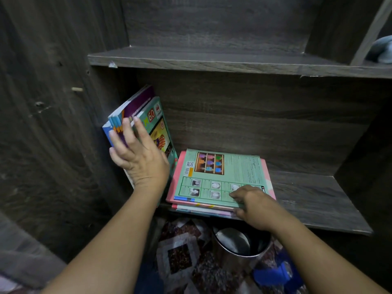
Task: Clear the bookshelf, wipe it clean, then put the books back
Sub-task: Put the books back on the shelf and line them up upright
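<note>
Head view: the flat stack [220, 172] of thin softcover workbooks lies on the lower shelf [307, 200], reaching its front edge near the middle. The right hand [254, 206] grips its front right corner, fingers curled on the green top cover and thumb at the edge below.

These books look light but floppy, with glossy covers likely to slide. The stack is best taken from beneath at the front edge, as one bundle.

The leaning books [154, 128] stand tilted against the shelf's left side wall. The left hand [137, 158] presses them with straight, spread fingers. They would likely topple if released, so clasping across the spines should suit them.

Below the shelf stands a metal bin [239, 245] on a patterned mat [180, 251].
</note>
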The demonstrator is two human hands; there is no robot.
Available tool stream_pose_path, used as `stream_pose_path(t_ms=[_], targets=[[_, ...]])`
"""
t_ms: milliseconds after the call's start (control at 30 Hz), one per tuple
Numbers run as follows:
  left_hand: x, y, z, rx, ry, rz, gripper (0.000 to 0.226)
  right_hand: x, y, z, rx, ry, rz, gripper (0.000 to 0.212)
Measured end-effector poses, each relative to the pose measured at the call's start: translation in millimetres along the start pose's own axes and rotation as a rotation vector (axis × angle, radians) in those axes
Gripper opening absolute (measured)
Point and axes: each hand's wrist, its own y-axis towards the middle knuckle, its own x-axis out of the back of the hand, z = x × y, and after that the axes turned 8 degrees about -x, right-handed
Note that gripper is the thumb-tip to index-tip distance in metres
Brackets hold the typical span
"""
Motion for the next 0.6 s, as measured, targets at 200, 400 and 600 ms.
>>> stream_pose_path(t_ms=[200,400,600], targets=[[15,-24,-20,-0.468,-0.363,0.214,0.073,6,2,-9,-0.069,-0.070,0.033,0.062],[9,-48,-40,-0.871,-0.561,0.751,0.066,12,2,-19,-0.118,-0.132,0.042,0.071],[3,-63,-59,-0.980,-0.588,0.905,0.080,17,4,-24,-0.108,-0.098,0.036,0.069]])
